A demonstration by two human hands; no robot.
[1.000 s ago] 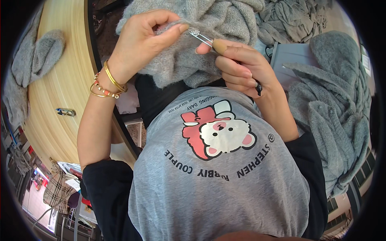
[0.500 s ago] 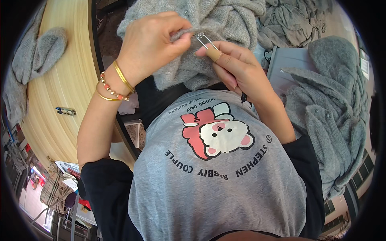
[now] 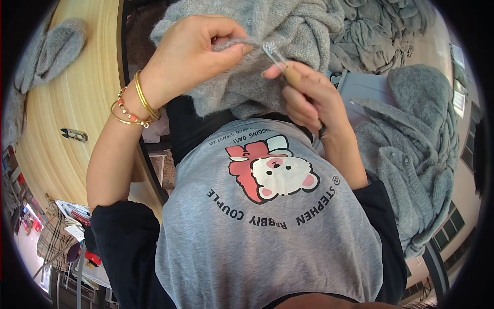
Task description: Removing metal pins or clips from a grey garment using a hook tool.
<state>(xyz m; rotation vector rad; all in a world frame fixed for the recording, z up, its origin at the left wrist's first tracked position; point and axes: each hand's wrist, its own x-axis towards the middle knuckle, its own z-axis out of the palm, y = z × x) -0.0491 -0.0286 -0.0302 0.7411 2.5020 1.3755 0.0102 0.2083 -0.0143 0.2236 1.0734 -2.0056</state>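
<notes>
A left hand pinches a fold of fuzzy grey knit between thumb and fingers, gathering the sweater into a small ridge held up in front of the chest. Just beside that pinch, the right hand grips a slim metal tool, its thumb and forefinger pressed together on the tan-wrapped lower part while the shiny two-pronged tip touches the knit at the pinched fold. A small dark object pokes out below the curled right fingers; what it is cannot be made out.

The sweater hangs from both hands over the person's chest, above a grey printed T-shirt with black sleeves. Gold and beaded bangles circle the left wrist.

To the person's right, a heap of grey knitwear drapes over a pale grey box, and more grey cloth lies piled beyond it. To the left, a curved wooden tabletop bears a small pair of thread snips, well apart from the hands, and another grey knitted piece rests near its far edge.
</notes>
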